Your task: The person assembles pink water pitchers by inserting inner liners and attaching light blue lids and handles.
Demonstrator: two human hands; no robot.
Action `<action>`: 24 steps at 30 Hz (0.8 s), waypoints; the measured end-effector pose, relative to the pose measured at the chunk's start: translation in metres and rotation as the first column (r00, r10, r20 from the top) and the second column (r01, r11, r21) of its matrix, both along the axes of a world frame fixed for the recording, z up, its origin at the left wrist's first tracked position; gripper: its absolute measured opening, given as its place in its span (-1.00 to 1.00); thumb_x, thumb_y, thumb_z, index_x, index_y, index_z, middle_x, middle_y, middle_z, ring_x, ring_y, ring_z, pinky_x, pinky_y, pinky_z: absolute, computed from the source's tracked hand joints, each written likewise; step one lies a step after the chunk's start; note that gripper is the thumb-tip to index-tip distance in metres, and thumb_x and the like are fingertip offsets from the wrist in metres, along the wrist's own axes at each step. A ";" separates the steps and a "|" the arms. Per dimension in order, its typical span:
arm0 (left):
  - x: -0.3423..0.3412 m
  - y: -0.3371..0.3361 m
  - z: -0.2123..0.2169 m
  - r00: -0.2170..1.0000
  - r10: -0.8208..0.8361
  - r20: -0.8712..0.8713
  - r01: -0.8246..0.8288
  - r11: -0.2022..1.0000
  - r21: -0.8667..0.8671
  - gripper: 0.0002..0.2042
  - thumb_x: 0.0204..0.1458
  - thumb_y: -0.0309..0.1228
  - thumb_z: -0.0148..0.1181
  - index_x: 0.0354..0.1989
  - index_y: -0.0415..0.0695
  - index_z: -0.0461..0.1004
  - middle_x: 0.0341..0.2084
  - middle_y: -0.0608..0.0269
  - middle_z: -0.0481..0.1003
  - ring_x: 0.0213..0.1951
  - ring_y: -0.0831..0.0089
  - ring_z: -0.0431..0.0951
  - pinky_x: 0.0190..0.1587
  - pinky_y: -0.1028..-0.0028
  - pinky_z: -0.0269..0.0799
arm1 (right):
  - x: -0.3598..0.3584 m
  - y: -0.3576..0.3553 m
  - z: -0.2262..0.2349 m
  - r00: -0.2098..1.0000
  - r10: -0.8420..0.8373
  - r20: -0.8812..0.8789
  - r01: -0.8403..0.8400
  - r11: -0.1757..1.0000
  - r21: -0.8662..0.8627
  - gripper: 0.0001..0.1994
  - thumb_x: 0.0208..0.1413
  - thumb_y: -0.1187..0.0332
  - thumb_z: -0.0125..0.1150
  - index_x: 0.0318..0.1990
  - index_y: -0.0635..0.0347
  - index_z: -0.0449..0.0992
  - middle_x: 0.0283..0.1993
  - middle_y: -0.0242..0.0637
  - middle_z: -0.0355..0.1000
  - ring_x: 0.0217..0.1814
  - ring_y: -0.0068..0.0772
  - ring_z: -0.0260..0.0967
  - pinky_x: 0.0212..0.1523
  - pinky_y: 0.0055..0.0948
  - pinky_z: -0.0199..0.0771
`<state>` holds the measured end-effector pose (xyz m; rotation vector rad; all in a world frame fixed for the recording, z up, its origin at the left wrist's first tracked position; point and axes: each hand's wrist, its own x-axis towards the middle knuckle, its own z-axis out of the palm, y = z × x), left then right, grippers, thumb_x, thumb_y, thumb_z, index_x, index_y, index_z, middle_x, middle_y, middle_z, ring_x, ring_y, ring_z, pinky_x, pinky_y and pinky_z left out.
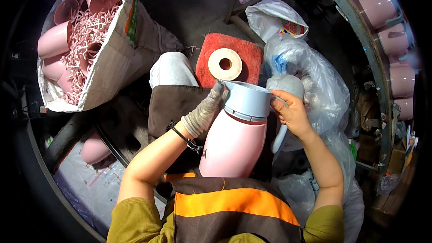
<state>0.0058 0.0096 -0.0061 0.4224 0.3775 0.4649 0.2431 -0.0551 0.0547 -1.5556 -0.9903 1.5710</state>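
A pink thermos jug body [234, 148] stands tilted slightly against my lap, with a light blue spouted collar [247, 100] on its top. Whether the collar is fixed or only resting there, I cannot tell. My left hand [203, 113], in a grey-white glove, is closed on the collar's left side by the spout, its thumb pointing up. On the other side my bare right hand [291, 113] pinches the upper end of the light blue handle [280, 139], which hangs down beside the body. Part of my left fingers is hidden behind the collar.
Ahead, a cream ring-shaped roll [213, 64] lies on a red padded stool [252, 56]. At left stands a white sack [123, 60] of pink shells [54, 40] and scraps. Clear plastic bags [321, 74] crowd the right, beside a metal rack [366, 22] holding several pink jugs [402, 81].
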 end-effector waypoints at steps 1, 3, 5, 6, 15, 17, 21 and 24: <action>-0.001 -0.003 -0.003 1.000 -0.010 0.021 0.009 0.999 0.043 -0.04 -0.10 0.35 0.12 0.26 -0.27 0.20 0.15 0.09 0.36 0.18 0.35 0.35 0.28 0.32 0.22 | 0.001 -0.002 -0.002 1.000 0.026 0.013 -0.027 0.999 0.020 -0.56 0.19 0.16 0.23 0.12 0.25 0.44 -0.47 -0.57 0.37 -0.60 -0.84 0.06 -0.63 -0.74 -0.01; -0.004 -0.002 -0.008 0.990 -0.065 0.121 0.049 0.990 0.129 -0.14 -0.05 0.17 0.25 0.28 -0.22 0.19 0.12 0.13 0.37 0.15 0.38 0.37 0.25 0.35 0.23 | -0.003 -0.006 -0.004 0.999 0.023 0.033 -0.025 0.998 0.064 -0.56 0.19 0.17 0.23 0.13 0.24 0.44 -0.50 -0.60 0.34 -0.60 -0.85 0.06 -0.62 -0.74 -0.03; -0.005 0.000 -0.009 0.994 -0.100 0.045 0.089 0.975 0.203 -0.20 -0.02 0.08 0.27 0.27 -0.23 0.20 0.08 0.17 0.38 0.10 0.42 0.38 0.21 0.38 0.25 | -0.003 -0.008 -0.008 0.998 0.034 0.044 -0.039 0.995 0.097 -0.56 0.20 0.17 0.22 0.14 0.24 0.44 -0.52 -0.62 0.32 -0.60 -0.85 0.05 -0.62 -0.73 -0.04; -0.006 0.001 -0.009 0.993 -0.116 0.005 0.112 0.965 0.239 -0.22 -0.01 0.03 0.28 0.27 -0.24 0.20 0.07 0.18 0.39 0.08 0.44 0.38 0.19 0.40 0.27 | 0.000 -0.009 -0.010 0.998 0.047 0.046 -0.052 0.993 0.107 -0.56 0.20 0.17 0.22 0.14 0.23 0.44 -0.52 -0.62 0.31 -0.60 -0.85 0.05 -0.61 -0.73 -0.04; -0.005 0.004 0.018 0.936 -0.178 -0.303 0.295 0.867 0.402 -0.38 0.01 -0.09 0.30 0.15 -0.25 0.33 -0.10 0.25 0.47 -0.05 0.54 0.40 0.06 0.49 0.33 | 0.007 -0.025 -0.020 0.993 0.099 0.057 -0.103 0.991 0.084 -0.52 0.20 0.12 0.21 0.19 0.19 0.40 -0.48 -0.60 0.31 -0.57 -0.82 0.06 -0.58 -0.71 0.03; -0.003 0.001 0.029 0.954 -0.137 -0.268 0.244 0.871 0.426 -0.42 0.01 -0.11 0.30 0.12 -0.24 0.36 -0.13 0.25 0.49 -0.09 0.54 0.42 0.04 0.50 0.35 | 0.009 -0.022 -0.012 0.980 0.168 0.103 -0.173 0.984 0.041 -0.44 0.14 0.10 0.27 0.23 0.17 0.35 -0.41 -0.53 0.36 -0.52 -0.75 0.15 -0.52 -0.66 0.14; -0.003 0.005 0.028 0.924 -0.223 -0.311 0.352 0.815 0.461 -0.45 0.02 -0.14 0.29 0.10 -0.25 0.38 -0.18 0.25 0.50 -0.12 0.54 0.44 -0.01 0.52 0.37 | 0.006 0.009 0.027 0.801 0.456 0.388 -0.540 0.830 0.138 -0.10 -0.15 0.07 0.48 0.36 0.09 0.14 -0.09 -0.20 0.47 -0.15 -0.35 0.44 -0.13 -0.43 0.40; -0.002 0.006 0.030 0.902 -0.274 -0.333 0.410 0.781 0.470 -0.46 0.03 -0.16 0.28 0.11 -0.25 0.37 -0.18 0.26 0.50 -0.12 0.54 0.44 -0.01 0.53 0.37 | -0.007 0.030 0.050 0.650 0.641 0.408 -0.697 0.717 -0.016 0.10 -0.33 0.07 0.56 0.41 0.02 0.01 0.17 0.00 0.37 0.20 -0.10 0.34 0.19 -0.30 0.28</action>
